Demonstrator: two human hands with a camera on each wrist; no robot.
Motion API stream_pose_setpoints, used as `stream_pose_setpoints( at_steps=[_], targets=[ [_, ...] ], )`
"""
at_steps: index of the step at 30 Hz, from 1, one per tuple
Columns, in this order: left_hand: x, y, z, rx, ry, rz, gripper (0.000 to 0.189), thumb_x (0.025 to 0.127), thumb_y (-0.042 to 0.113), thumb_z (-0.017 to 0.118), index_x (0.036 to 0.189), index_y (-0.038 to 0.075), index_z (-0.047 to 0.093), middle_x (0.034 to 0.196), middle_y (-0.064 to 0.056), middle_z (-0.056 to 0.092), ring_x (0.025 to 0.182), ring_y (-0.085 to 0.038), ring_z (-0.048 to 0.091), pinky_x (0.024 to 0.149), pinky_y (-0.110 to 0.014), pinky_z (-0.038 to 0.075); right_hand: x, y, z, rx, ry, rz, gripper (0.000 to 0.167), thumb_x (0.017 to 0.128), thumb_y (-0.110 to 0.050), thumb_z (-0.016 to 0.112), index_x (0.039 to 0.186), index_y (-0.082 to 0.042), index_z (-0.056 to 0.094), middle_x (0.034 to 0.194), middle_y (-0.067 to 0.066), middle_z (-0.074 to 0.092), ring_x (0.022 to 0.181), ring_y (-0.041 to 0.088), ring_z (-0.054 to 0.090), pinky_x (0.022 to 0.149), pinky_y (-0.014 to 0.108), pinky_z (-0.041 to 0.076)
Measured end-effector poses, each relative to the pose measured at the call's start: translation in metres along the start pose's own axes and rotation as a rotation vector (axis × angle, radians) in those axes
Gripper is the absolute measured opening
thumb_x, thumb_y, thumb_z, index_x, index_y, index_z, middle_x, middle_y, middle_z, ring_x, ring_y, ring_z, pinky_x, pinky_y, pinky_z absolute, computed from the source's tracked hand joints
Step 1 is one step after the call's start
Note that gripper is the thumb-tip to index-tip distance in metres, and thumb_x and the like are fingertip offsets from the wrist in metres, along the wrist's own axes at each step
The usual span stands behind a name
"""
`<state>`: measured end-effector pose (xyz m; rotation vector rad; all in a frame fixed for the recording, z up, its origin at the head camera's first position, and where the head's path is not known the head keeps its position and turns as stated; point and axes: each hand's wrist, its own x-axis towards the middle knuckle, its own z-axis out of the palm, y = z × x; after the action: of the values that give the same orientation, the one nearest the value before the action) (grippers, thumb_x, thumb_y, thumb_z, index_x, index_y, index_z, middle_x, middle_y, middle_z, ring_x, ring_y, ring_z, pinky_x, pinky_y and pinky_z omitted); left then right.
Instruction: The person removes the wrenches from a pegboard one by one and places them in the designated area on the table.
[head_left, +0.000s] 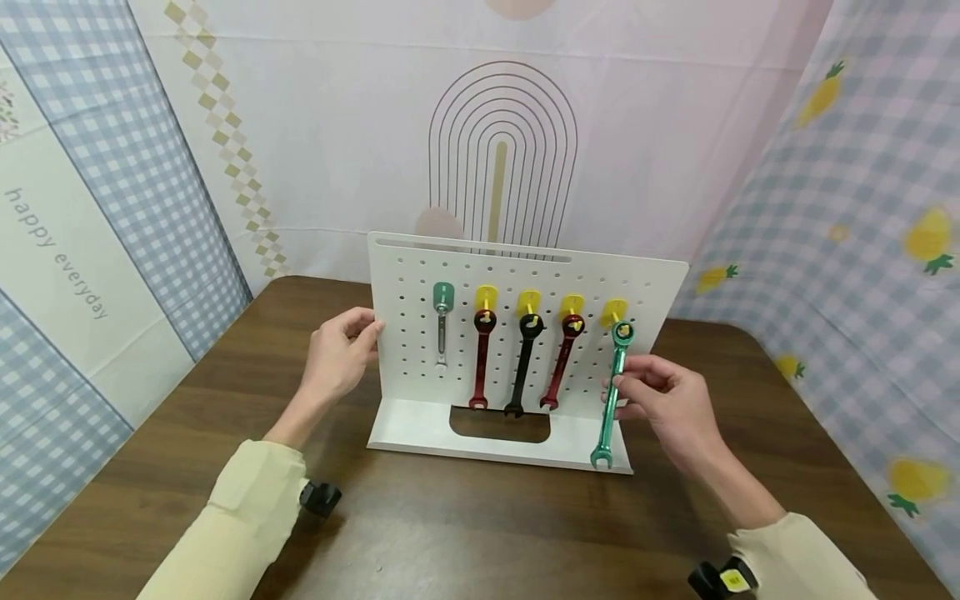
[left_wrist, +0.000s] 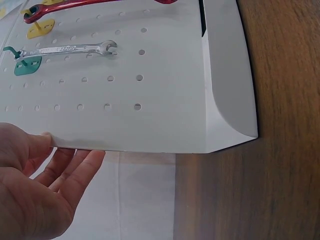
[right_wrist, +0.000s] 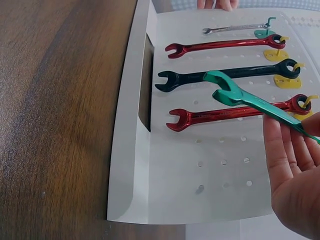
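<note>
Green wrench (head_left: 608,408) in the right fingers (head_left: 648,364): the person's right hand (head_left: 675,408) pinches its shaft between thumb and fingers. Its ring end overlaps the tip of the rightmost yellow hook (head_left: 610,314); whether it is seated there I can't tell from where I stand. The open end hangs over the near right corner of the base (head_left: 420,433).

The left hand (head_left: 333,358) pinches the left edge of the white pegboard (head_left: 645,283), thumb in front, the other fingers behind.

Next to the green wrench hangs a red wrench (head_left: 562,362), close enough that the right wrist view shows the green one crossing in front of it. Then come a black wrench (head_left: 522,362), another red wrench (head_left: 482,358), and a small silver wrench (head_left: 442,333) on a green hook (head_left: 442,292). A cutout (head_left: 498,425) interrupts the base under the middle wrenches.

All this stands toward the far edge of the brown counter (head_left: 450,525), between its two far corners. White cloth (head_left: 360,125) hangs beyond that edge, with checked cloth along the left side (head_left: 165,250) and right side.
</note>
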<state>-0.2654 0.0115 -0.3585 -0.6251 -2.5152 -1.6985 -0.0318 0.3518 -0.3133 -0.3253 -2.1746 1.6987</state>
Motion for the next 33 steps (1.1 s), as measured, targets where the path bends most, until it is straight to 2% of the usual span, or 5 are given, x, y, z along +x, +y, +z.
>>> stream_pose_setpoints(
  at_steps=[4,17,27,33],
  targets=[
    [0.0,0.0,0.0,-0.005,0.0,-0.006,0.025,0.109,0.019,0.061,0.12,-0.002,0.07,0.113,-0.023,0.075,0.099,-0.033,0.074,0.089,-0.049,0.067,-0.002,-0.002,0.0,0.0,0.005,-0.017,0.013,0.101,-0.003,0.07,0.112,0.002,0.071,0.09,-0.004,0.077,0.079,0.01,0.074,0.066,0.029,0.069],
    [0.0,-0.001,0.001,-0.01,0.0,-0.004,0.025,0.109,0.018,0.061,0.12,-0.002,0.07,0.114,-0.023,0.075,0.098,-0.033,0.073,0.088,-0.049,0.067,-0.005,-0.007,-0.001,0.037,-0.001,-0.068,0.013,0.101,-0.002,0.069,0.113,0.002,0.071,0.094,-0.001,0.077,0.08,0.011,0.075,0.068,0.031,0.069],
    [-0.001,-0.001,0.0,-0.016,-0.001,-0.002,0.026,0.109,0.018,0.061,0.122,-0.002,0.071,0.116,-0.023,0.075,0.102,-0.034,0.075,0.085,-0.041,0.069,-0.008,-0.011,-0.009,0.104,-0.02,-0.092,0.014,0.1,0.001,0.07,0.11,-0.007,0.075,0.094,0.001,0.077,0.08,0.012,0.076,0.069,0.032,0.069],
    [-0.001,-0.001,0.0,-0.014,0.004,0.001,0.026,0.109,0.018,0.061,0.122,-0.002,0.07,0.115,-0.024,0.075,0.102,-0.034,0.075,0.086,-0.043,0.068,-0.009,-0.012,-0.017,0.116,-0.022,-0.106,0.018,0.099,0.002,0.07,0.109,-0.011,0.077,0.094,0.001,0.078,0.079,0.013,0.076,0.068,0.033,0.069]
  ],
)
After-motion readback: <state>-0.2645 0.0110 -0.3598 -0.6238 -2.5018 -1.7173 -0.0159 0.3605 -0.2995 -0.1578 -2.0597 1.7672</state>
